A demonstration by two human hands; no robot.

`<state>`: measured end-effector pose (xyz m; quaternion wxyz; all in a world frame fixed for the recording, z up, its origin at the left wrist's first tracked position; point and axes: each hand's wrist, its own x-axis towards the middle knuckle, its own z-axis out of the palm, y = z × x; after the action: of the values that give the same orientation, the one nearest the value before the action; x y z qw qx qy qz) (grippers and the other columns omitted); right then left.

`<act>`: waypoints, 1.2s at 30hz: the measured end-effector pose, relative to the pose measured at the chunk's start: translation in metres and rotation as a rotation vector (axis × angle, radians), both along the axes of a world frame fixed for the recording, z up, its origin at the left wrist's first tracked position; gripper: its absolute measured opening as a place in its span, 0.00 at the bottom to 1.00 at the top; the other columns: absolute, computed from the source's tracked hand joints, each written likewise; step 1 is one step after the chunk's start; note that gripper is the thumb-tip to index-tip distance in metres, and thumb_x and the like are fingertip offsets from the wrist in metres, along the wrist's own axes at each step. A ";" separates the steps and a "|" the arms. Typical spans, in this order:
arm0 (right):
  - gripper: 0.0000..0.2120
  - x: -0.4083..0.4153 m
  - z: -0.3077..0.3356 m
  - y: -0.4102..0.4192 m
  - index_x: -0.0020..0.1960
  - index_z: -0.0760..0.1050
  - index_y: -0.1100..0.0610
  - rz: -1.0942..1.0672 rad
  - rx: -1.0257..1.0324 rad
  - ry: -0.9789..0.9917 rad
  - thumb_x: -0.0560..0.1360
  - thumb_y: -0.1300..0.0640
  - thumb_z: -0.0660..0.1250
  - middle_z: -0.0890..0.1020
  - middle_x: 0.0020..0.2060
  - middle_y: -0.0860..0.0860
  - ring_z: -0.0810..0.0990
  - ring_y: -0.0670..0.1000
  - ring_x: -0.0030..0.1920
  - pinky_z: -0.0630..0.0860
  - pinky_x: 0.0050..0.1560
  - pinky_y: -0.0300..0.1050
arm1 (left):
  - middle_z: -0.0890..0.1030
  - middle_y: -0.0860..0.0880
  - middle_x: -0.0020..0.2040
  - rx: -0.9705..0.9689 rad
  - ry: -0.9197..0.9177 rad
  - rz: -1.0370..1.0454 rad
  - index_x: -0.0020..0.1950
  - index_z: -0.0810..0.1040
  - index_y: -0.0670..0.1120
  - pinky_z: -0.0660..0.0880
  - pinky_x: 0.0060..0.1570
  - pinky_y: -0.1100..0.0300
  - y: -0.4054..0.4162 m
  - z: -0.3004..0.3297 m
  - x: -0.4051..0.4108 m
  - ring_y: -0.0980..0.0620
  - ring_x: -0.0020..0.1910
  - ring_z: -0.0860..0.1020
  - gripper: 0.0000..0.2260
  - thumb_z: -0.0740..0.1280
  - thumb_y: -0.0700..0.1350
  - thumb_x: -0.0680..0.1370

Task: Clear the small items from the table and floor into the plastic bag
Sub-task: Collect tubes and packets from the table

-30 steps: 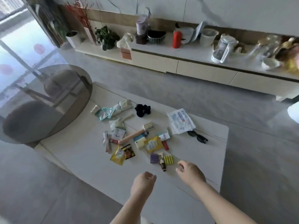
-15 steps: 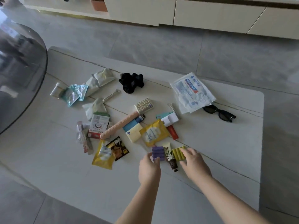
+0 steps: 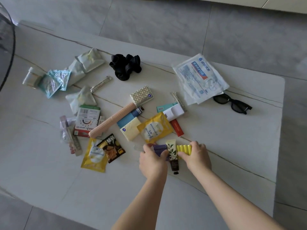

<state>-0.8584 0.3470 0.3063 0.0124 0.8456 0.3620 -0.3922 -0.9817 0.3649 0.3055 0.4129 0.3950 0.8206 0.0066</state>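
Several small items lie scattered on a low white table point(image 3: 232, 146). My left hand point(image 3: 152, 161) closes on a purple ribbed pack point(image 3: 159, 149). Around a yellow ribbed pack point(image 3: 184, 149) my right hand point(image 3: 197, 156) is closed. Between them lies a small hand-cream tube point(image 3: 172, 155). Further back are yellow sachets point(image 3: 153, 128), a pink ribbed case point(image 3: 111, 120), tissue packs point(image 3: 129, 128), a red tube point(image 3: 177, 129), a black scrunchie point(image 3: 126, 66), a white mask packet point(image 3: 199, 77) and black sunglasses point(image 3: 232, 103). No plastic bag is in view.
Green and teal wrappers point(image 3: 54, 80) and a box point(image 3: 86, 120) lie at the left of the table. A dark glass round table point(image 3: 6, 47) overlaps the left edge. Grey tiled floor point(image 3: 166, 22) surrounds the table; a cabinet base runs along the top.
The view has tilted down and closer to the table. Both hands moved forward from above the near edge onto the purple and yellow packs and closed on them.
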 end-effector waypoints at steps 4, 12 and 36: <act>0.12 0.005 0.009 -0.001 0.52 0.66 0.59 -0.073 0.079 0.080 0.75 0.56 0.66 0.74 0.52 0.59 0.70 0.55 0.44 0.63 0.40 0.42 | 0.75 0.49 0.49 0.046 -0.231 0.112 0.45 0.76 0.52 0.79 0.47 0.50 -0.009 0.002 -0.009 0.48 0.42 0.80 0.05 0.70 0.44 0.73; 0.06 -0.006 0.022 0.001 0.37 0.70 0.52 -0.215 0.079 0.166 0.72 0.54 0.63 0.76 0.36 0.49 0.74 0.54 0.40 0.67 0.36 0.43 | 0.75 0.48 0.37 0.008 -0.392 0.477 0.50 0.72 0.42 0.71 0.36 0.59 -0.016 0.009 -0.050 0.51 0.33 0.73 0.05 0.63 0.34 0.76; 0.06 -0.048 -0.001 0.008 0.43 0.72 0.51 0.010 -0.050 0.103 0.71 0.49 0.65 0.76 0.38 0.47 0.74 0.53 0.41 0.66 0.34 0.40 | 0.78 0.52 0.45 -0.015 -0.010 0.215 0.50 0.72 0.49 0.71 0.40 0.58 0.008 -0.020 -0.040 0.50 0.45 0.77 0.07 0.65 0.49 0.74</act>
<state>-0.9068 0.3548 0.3058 0.0166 0.8218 0.3566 -0.4441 -1.0216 0.3729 0.2859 0.4169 0.3017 0.8561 0.0466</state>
